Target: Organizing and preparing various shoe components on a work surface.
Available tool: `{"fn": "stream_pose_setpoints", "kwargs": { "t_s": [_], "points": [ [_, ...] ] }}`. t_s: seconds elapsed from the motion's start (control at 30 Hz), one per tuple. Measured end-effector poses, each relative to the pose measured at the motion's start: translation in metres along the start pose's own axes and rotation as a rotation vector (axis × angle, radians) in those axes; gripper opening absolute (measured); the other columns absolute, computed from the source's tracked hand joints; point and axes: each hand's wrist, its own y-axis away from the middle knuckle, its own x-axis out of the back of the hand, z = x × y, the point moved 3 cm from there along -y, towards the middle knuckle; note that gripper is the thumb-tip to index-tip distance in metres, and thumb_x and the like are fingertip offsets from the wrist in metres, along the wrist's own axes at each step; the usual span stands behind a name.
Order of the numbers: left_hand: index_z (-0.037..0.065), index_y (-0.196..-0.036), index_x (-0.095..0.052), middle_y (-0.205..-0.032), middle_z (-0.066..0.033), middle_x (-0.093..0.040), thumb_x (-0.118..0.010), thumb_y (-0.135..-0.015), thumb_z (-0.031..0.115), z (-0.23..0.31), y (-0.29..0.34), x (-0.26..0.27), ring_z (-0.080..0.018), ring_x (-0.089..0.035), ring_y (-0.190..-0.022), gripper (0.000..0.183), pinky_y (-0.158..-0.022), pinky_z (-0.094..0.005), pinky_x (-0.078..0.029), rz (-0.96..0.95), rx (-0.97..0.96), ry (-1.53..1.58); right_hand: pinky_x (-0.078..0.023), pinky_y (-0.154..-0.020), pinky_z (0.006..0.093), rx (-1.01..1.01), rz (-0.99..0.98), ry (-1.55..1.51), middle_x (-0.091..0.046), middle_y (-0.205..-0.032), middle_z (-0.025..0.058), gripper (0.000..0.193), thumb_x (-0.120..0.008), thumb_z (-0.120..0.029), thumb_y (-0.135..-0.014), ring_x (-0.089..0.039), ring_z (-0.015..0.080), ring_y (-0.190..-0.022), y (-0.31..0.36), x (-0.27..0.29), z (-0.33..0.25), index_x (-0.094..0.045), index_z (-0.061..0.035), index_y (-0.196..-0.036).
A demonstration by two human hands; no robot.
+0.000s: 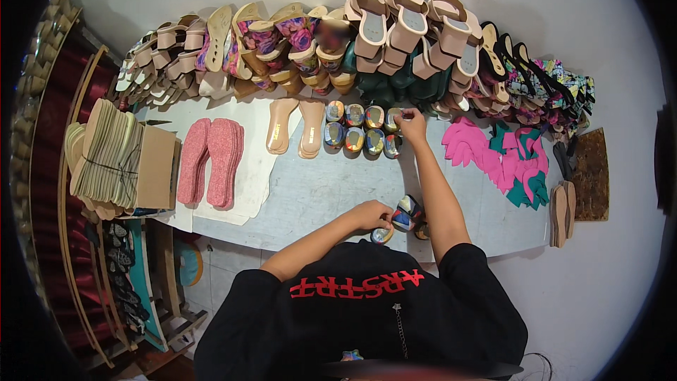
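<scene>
Several block shoe heels (354, 139) covered in multicoloured patchwork material stand in two rows on the table. My right hand (411, 127) reaches far over the table, its fingers closed on the heel (393, 120) at the right end of the back row. By the near edge, my left hand (374, 215) has its fingers closed on another patchwork heel (381, 236). Just right of it lie a further patterned heel (405, 214) and a darker one (422, 231), partly covered by my right arm. Left of the rows rest tan insoles (282, 127) in two small stacks.
Finished sandals (384, 25) are piled along the back wall. Pink insoles (194, 162) and a tied stack of pale soles (109, 159) occupy the left. Pink and green cut pieces (508, 162) are spread at the right, near tan soles (561, 212) at the edge.
</scene>
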Motion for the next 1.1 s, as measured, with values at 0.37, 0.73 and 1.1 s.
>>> {"fn": "stream_pose_setpoints", "kwargs": {
  "t_s": [0.37,0.73,1.1],
  "points": [
    [0.001,-0.081,-0.056,-0.08,-0.0069,-0.061,-0.057,-0.081,0.011,-0.031,0.009,0.007,-0.0116,-0.055,-0.076,0.01,-0.07,-0.0255,-0.044,0.272,0.042,0.714,-0.045,-0.066,0.0317,-0.008,0.135,0.163,-0.058,-0.082,0.0162,0.049,-0.066,-0.038,-0.068,-0.057,0.0229,-0.073,0.008,0.003,0.033,-0.053,0.0004,-0.095],
    [0.001,-0.084,-0.053,-0.079,-0.0052,-0.059,-0.054,-0.084,0.011,-0.04,-0.001,0.028,-0.0084,-0.054,-0.072,0.01,-0.065,-0.0222,-0.044,0.731,0.11,0.982,-0.041,-0.047,0.0235,-0.246,-0.572,-0.316,-0.057,-0.076,0.0039,0.031,-0.053,-0.031,-0.082,-0.051,0.0097,-0.059,0.143,0.043,-0.025,-0.056,-0.0053,-0.099],
    [0.001,-0.096,-0.057,-0.087,-0.0037,-0.06,-0.053,-0.085,0.02,-0.006,-0.02,0.058,-0.0082,-0.055,-0.074,0.022,-0.063,-0.0218,-0.045,0.843,-0.022,0.717,-0.048,-0.059,0.0246,-0.139,-0.365,-0.46,-0.051,-0.094,0.0123,0.046,-0.063,-0.005,-0.069,-0.057,0.0161,-0.077,0.169,0.052,-0.024,-0.044,-0.0042,-0.111]
  ]
}}
